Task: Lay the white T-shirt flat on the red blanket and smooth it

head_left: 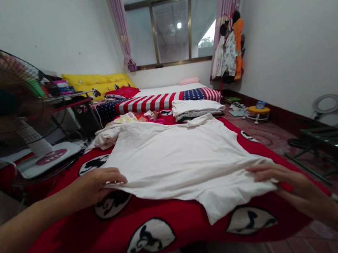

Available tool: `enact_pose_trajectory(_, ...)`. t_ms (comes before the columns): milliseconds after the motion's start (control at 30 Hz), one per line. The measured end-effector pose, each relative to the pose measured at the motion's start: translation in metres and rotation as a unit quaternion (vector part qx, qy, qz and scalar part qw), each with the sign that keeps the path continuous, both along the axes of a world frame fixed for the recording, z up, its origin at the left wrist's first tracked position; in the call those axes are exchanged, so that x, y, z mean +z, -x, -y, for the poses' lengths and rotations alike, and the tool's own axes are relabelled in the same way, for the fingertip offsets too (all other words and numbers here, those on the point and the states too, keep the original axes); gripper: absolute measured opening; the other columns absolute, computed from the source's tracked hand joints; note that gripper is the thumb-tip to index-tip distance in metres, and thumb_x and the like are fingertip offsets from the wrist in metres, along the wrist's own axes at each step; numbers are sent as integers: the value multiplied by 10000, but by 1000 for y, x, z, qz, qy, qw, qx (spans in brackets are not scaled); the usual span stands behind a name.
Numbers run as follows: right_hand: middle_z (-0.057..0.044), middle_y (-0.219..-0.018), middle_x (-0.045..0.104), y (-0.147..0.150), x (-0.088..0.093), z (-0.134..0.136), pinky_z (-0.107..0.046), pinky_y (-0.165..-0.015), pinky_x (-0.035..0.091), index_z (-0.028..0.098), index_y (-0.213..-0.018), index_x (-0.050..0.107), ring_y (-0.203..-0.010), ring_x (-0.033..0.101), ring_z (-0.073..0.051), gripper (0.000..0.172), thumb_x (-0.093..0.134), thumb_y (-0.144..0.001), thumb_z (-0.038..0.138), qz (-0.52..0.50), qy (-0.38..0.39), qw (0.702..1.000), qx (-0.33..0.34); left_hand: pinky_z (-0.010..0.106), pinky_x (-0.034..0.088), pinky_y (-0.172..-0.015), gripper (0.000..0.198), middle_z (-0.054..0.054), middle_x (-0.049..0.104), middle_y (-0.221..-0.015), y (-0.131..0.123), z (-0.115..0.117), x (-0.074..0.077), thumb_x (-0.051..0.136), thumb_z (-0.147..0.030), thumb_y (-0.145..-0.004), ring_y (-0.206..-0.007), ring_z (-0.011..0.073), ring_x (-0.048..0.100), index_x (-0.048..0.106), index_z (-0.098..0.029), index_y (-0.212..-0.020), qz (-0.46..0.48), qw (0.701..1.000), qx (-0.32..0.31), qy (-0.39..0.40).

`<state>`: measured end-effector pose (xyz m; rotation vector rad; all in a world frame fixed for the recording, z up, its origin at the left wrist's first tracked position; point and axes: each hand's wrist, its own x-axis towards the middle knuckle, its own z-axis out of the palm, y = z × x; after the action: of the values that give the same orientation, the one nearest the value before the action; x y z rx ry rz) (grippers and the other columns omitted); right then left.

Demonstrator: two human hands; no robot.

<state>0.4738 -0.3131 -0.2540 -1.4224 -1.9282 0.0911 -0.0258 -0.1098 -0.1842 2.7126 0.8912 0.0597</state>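
Observation:
A white shirt (172, 151) lies spread over the red patterned blanket (86, 234) in front of me. My left hand (101, 184) pinches the shirt's near left edge between thumb and fingers. At the near right corner, my right hand (285, 179) grips the cloth, with its fingers on top and its thumb underneath. Between the hands the near edge sags, and a flap of cloth hangs toward me right of the middle. The shirt's far part lies flat with light creases.
Behind the shirt sit a stack of folded clothes (198, 107) and a loose heap of clothes (107, 135). A standing fan (44, 154) is at the left. On the right floor stand a dark folding stool (337, 142) and a small yellow stool (258, 110). A bed (156, 102) is farther back.

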Motion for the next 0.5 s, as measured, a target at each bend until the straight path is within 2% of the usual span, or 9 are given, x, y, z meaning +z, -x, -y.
enact_pose_trajectory(100, -73, -1163, 685, 3, 30, 11, -434, -937, 523, 291, -842, 726, -1098, 628, -316, 264, 566, -827, 502, -167, 43, 983, -57, 225, 432, -826, 296, 46, 692, -1004, 3, 1, 19, 444, -232, -883, -905, 183, 619, 714, -266, -997, 41, 999, -3, 25)
enact_pose_trajectory(167, -75, -1082, 712, 3, 42, 18, -444, -921, 528, 296, -765, 730, -1059, 638, -343, 322, 587, -778, 585, -218, 55, 973, -54, 221, 436, -813, 278, 33, 697, -985, 5, 4, 27, 460, -250, -883, -888, 178, 614, 729, -272, -949, 37, 998, 0, 54)
enact_pose_trajectory(267, -90, -940, 735, 0, 43, 21, -452, -902, 526, 274, -708, 736, -972, 661, -348, 385, 589, -755, 626, -206, 169, 964, 3, 221, 448, -784, 255, 25, 704, -932, 8, 13, 25, 484, -258, -864, -853, 182, 616, 738, -258, -883, -13, 993, 7, 120)
enact_pose_trajectory(367, -98, -894, 732, -1, 38, 16, -467, -921, 496, 236, -729, 747, -955, 659, -333, 430, 553, -793, 614, -161, 305, 937, 59, 238, 470, -742, 184, 34, 715, -884, 4, 21, 19, 586, -320, -789, -814, 208, 627, 746, -249, -843, -59, 982, 44, 172)
enact_pose_trajectory(433, -103, -898, 731, -3, 40, 9, -452, -906, 491, 221, -788, 761, -947, 656, -319, 448, 533, -816, 605, -142, 335, 930, 53, 249, 485, -708, 215, 47, 725, -884, -6, 19, 19, 658, -375, -723, -798, 225, 638, 757, -248, -866, -72, 977, 70, 189)
enact_pose_trajectory(500, -103, -922, 730, -5, 46, -3, -411, -877, 495, 217, -852, 766, -931, 653, -297, 452, 532, -826, 602, -133, 319, 938, 14, 252, 494, -699, 279, 58, 730, -910, -26, 10, 21, 676, -422, -713, -801, 228, 649, 761, -247, -913, -58, 978, 61, 192)
